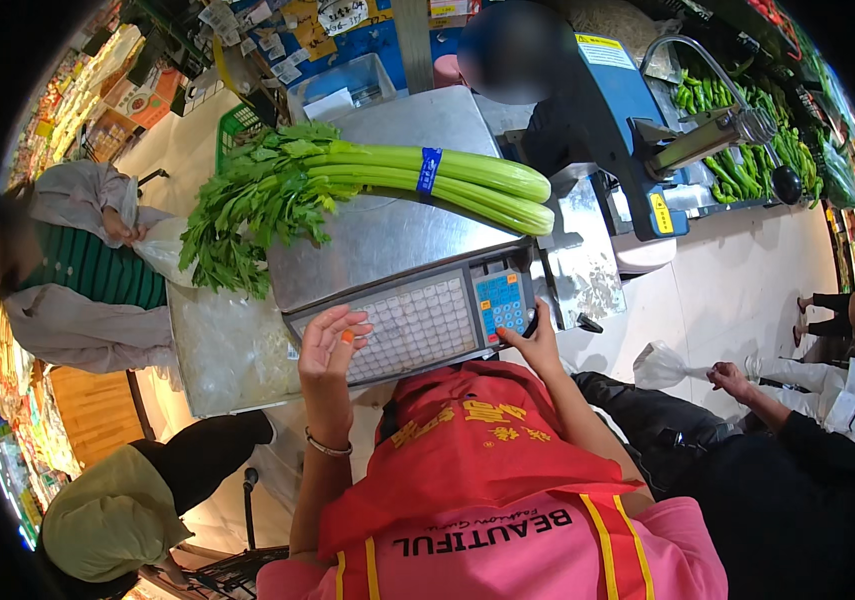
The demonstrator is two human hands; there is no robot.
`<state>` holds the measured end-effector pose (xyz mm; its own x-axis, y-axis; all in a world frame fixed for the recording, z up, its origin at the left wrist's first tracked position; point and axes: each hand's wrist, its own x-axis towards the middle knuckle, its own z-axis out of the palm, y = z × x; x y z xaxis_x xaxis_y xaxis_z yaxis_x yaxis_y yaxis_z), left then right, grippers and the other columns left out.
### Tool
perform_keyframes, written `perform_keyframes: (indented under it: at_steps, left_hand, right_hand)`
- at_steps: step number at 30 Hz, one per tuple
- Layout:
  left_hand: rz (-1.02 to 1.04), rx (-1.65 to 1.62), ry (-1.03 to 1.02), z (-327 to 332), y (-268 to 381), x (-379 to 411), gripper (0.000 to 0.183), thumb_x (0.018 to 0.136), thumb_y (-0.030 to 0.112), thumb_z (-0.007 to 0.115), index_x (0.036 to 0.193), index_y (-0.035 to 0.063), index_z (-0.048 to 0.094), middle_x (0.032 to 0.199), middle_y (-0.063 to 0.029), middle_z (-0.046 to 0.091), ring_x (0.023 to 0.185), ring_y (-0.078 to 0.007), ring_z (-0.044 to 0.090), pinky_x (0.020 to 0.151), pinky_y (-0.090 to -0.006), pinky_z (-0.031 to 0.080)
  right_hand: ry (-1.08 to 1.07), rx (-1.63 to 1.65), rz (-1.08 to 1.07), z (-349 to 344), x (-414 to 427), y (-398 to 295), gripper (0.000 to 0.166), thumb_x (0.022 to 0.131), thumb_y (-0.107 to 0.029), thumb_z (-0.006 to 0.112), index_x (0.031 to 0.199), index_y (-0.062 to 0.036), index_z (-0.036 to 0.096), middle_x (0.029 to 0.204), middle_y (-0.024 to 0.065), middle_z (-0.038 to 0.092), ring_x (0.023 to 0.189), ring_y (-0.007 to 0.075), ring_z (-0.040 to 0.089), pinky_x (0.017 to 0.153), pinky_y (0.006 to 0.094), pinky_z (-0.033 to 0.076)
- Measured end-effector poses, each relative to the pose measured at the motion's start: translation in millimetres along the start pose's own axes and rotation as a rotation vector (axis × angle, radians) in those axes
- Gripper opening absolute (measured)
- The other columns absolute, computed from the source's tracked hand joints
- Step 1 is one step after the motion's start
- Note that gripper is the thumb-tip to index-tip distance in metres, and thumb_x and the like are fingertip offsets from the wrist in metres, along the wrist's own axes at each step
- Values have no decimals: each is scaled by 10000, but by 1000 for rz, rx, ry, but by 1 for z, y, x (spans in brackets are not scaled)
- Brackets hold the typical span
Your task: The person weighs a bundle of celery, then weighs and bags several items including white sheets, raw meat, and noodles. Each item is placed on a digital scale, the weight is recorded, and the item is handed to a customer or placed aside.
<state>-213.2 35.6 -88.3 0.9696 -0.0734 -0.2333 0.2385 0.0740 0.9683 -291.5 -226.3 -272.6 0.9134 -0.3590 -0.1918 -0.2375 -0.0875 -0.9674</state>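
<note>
A bunch of celery (pixel 427 176), bound with blue printed tape (pixel 429 171), lies across the metal pan (pixel 375 262) of a weighing scale. Its leaves hang past the pan's left edge. Below the pan is the scale's wide key panel (pixel 412 330), with a blue number keypad (pixel 501 304) on its right. My right hand (pixel 536 341) is at that corner, thumb at a red key and fingers along the scale's side. My left hand (pixel 330 345) hovers over the panel's left end, fingers loosely bent and holding nothing. Something orange covers its thumb tip.
Thin plastic bags (pixel 236 352) lie left of the scale. A person holding a white bag (pixel 164 247) stands at left; another person's hand (pixel 731 379) grips a bag at right. A blue machine with a lever (pixel 622 135) stands at back right, near green peppers (pixel 742 169).
</note>
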Motion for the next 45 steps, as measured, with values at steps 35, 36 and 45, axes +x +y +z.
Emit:
perform_keyframes:
  at_steps: [35, 36, 45]
  left_hand:
    - [3, -47, -17, -11, 0, 8, 261, 848, 24, 435, 1106, -7, 450, 1005, -96, 560, 904, -159, 541, 805, -268, 413]
    - [21, -70, -28, -11, -2, 8, 260, 847, 23, 436, 1105, -8, 451, 1002, -95, 560, 903, -159, 541, 805, -268, 413]
    - [3, -82, -72, -13, -2, 17, 231, 854, 34, 466, 1081, -6, 479, 1003, -94, 573, 905, -157, 558, 783, -254, 430]
  right_hand:
    - [371, 38, -187, 32, 17, -54, 328, 790, -183, 638, 1011, -10, 468, 889, 93, 520, 738, 152, 500, 642, 248, 408]
    - [264, 289, -10, 32, 19, -54, 253, 816, -168, 604, 984, -20, 487, 829, 66, 537, 658, 122, 494, 577, 224, 398]
    - [236, 950, 524, 49, 37, -82, 80, 850, -97, 521, 914, -54, 545, 725, 40, 571, 541, 101, 493, 455, 202, 392]
